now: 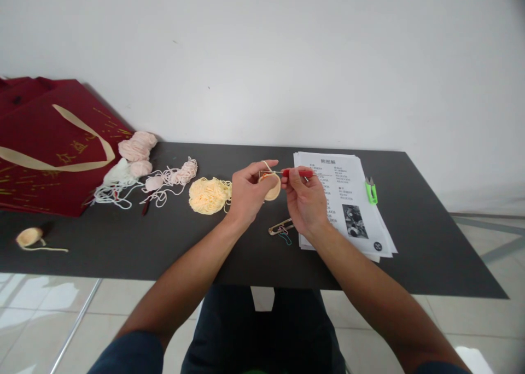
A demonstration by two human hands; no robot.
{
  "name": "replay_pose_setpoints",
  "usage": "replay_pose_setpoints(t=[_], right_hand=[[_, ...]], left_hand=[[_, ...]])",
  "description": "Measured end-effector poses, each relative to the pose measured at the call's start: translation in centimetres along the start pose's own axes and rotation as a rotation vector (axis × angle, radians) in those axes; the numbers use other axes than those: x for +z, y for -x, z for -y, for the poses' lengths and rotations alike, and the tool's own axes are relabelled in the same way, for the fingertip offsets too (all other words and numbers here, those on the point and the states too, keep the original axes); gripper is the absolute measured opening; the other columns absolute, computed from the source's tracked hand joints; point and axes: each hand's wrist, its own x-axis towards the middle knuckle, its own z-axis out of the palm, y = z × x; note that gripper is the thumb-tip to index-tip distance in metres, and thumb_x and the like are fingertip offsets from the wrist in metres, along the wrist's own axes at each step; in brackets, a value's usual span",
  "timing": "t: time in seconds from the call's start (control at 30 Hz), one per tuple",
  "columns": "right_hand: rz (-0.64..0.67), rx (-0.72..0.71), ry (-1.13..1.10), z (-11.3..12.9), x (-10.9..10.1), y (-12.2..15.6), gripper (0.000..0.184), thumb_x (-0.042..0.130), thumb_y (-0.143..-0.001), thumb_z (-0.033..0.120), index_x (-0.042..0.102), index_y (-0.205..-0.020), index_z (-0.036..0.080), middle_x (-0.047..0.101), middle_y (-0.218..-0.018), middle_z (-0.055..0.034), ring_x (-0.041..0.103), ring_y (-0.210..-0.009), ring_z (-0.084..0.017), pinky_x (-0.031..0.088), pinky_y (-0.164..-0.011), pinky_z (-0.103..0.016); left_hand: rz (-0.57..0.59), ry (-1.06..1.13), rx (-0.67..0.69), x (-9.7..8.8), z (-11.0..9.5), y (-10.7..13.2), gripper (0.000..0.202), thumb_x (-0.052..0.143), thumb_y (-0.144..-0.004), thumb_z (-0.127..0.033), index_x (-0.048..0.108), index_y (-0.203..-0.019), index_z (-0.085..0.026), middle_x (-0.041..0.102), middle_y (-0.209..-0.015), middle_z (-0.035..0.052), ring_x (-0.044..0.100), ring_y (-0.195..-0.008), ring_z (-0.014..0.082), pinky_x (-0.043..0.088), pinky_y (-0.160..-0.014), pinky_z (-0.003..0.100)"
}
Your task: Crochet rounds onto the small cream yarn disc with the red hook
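Observation:
My left hand (249, 191) is closed on a small round cream crochet piece (273, 190), with a strand of yarn looped over its index finger. My right hand (304, 199) pinches a red-handled crochet hook (298, 172), whose metal tip points left into the piece. Both hands hover above the black table (430, 237). A loose heap of cream yarn (209, 195) lies just left of my left hand, its strand running toward the piece.
A stack of printed sheets (348, 199) lies under my right wrist, green snips (371, 191) at its right. A clip with small markers (281, 229) sits below my hands. Pink and white yarn balls (137, 161), a dark red bag (53, 144) and a cream piece (29, 236) lie left.

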Motion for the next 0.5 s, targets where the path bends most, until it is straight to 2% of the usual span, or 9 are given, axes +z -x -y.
replay_pose_setpoints(t=[0.1,0.3,0.5], right_hand=[[-0.004,-0.019,0.018,0.0,-0.02,-0.03,0.036,0.09,-0.077,0.041,0.06,-0.086,0.023,0.071,-0.089,0.0025,0.064,-0.073,-0.01,0.057,-0.069,-0.024],[0.048,-0.118,0.044,0.35,-0.16,-0.06,0.03,0.087,-0.081,0.038,0.062,-0.088,0.023,0.073,-0.089,0.0019,0.064,-0.073,-0.01,0.056,-0.069,-0.024],[0.088,-0.29,0.095,0.86,-0.88,-0.63,0.031,0.088,-0.081,0.035,0.06,-0.089,0.025,0.072,-0.087,0.0032,0.061,-0.068,-0.01,0.052,-0.064,-0.024]], left_hand=[[-0.036,-0.038,0.05,-0.06,0.18,-0.03,0.029,0.077,-0.071,-0.018,0.082,-0.098,-0.02,0.069,-0.083,0.0003,0.056,-0.065,0.0097,0.045,-0.059,0.023],[-0.019,0.009,0.07,-0.22,0.28,-0.24,0.046,0.077,-0.07,-0.016,0.078,-0.116,-0.021,0.064,-0.076,-0.0038,0.052,-0.061,0.0079,0.044,-0.057,0.021],[-0.074,-0.016,0.157,-0.19,0.15,-0.21,0.044,0.075,-0.072,-0.017,0.077,-0.115,-0.021,0.065,-0.078,-0.0026,0.053,-0.063,0.0082,0.043,-0.059,0.022]])
